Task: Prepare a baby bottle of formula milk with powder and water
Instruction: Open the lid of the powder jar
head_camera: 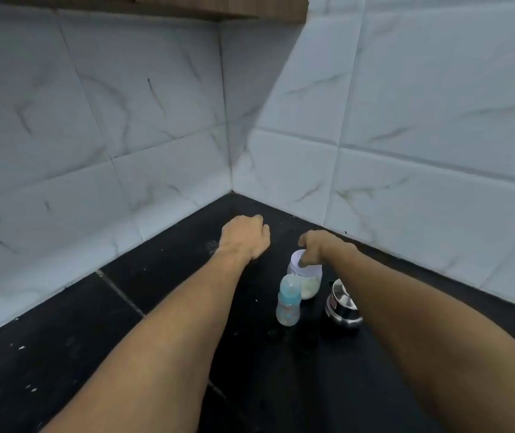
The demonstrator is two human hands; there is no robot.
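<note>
The baby bottle (288, 300) is stood upright on the black counter (156, 276) with its blue top on, so filling is judged not to have begun. Just behind it, and overlapped by it in this view, the powder jar (306, 278) is set, with pale powder visible inside. The jar's white lid is gripped from above by the right hand (315, 246), fingers curled over its rim, probably so that it can be twisted off. A lidded steel pot (342, 304), presumably for the water, is kept near the bottle on the right. The left hand (245, 235) is held apart from the jar, fingers curled under, with nothing seen in them.
</note>
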